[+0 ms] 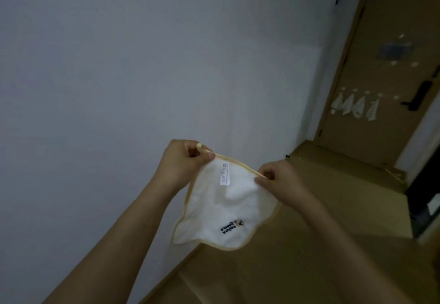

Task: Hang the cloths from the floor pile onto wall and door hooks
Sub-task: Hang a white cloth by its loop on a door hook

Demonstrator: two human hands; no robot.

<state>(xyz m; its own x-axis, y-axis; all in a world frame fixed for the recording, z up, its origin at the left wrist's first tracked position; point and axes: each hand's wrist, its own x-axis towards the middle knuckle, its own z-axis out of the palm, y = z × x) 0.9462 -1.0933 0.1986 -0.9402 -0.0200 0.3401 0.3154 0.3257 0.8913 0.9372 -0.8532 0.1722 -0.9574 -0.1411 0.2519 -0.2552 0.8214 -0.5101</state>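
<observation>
White cloth (pixel 228 211) with yellow trim, held spread in mid-air before the wall (pixel 119 65), above the floor (pixel 309 244). Corner loop (pixel 202 149) pinched by left hand (pixel 183 161); top hem pinched by right hand (pixel 278 180). Step in hand, by judgement: locating the loop. Next: carry to the door (pixel 392 84), where four hung cloths (pixel 352 106) occupy hooks; one free hook (pixel 396 97) just beside them.

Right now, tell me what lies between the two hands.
In the head view, the cloth's yellow-trimmed top edge, with its white label, runs from the left hand to the right hand.
</observation>
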